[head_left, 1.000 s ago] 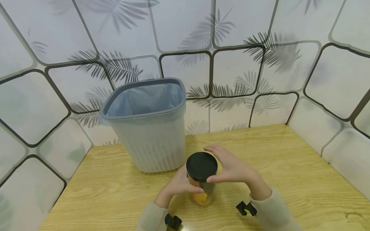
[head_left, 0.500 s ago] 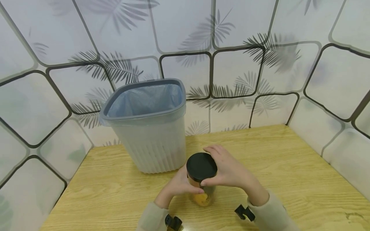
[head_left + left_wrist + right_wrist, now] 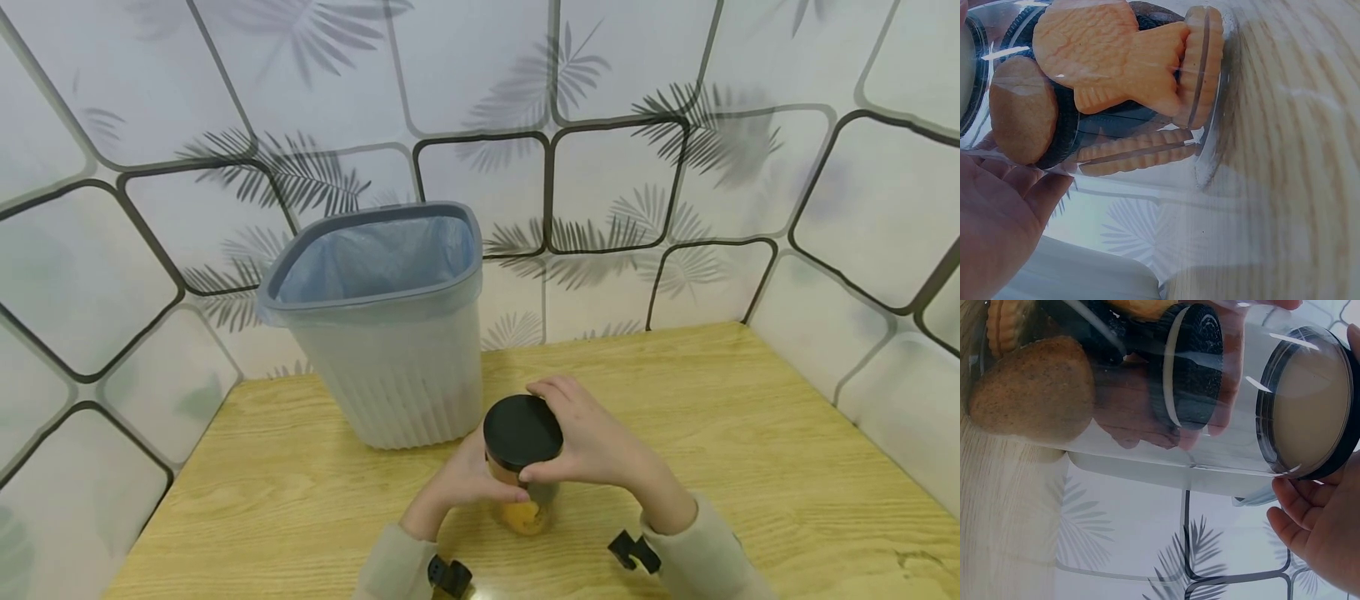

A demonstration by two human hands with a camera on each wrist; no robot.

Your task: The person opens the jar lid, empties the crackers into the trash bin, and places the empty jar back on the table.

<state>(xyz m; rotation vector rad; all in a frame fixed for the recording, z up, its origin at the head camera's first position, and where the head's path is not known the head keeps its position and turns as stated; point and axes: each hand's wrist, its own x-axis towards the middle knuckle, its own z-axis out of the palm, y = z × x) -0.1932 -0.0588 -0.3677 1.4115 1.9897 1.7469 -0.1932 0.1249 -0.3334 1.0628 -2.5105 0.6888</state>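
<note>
A clear jar [image 3: 527, 518] of cookies stands upright on the table. My left hand [image 3: 467, 477] grips its side below the black lid [image 3: 522, 432], thumb across the front. My right hand [image 3: 592, 442] holds the lid's right edge between thumb and fingers. Through the jar wall in the left wrist view show a fish-shaped cookie [image 3: 1094, 47] and a ridged sandwich cookie [image 3: 1138, 152]. In the right wrist view a black sandwich cookie [image 3: 1194, 369] and a brown round cookie [image 3: 1035, 387] lie inside, and the lid looks seated on the jar.
Behind and left of the jar, a white ribbed bin [image 3: 397, 383] stands with a blue bag liner [image 3: 382, 258] in it. Patterned wall covering [image 3: 480, 192] rises along the back and sides of the wooden table [image 3: 255, 483]. Black mounts sit at both wrists.
My right hand's fingers have closed in from loosely spread around the lid to a firm hold on its edge. The left hand and jar have stayed in place.
</note>
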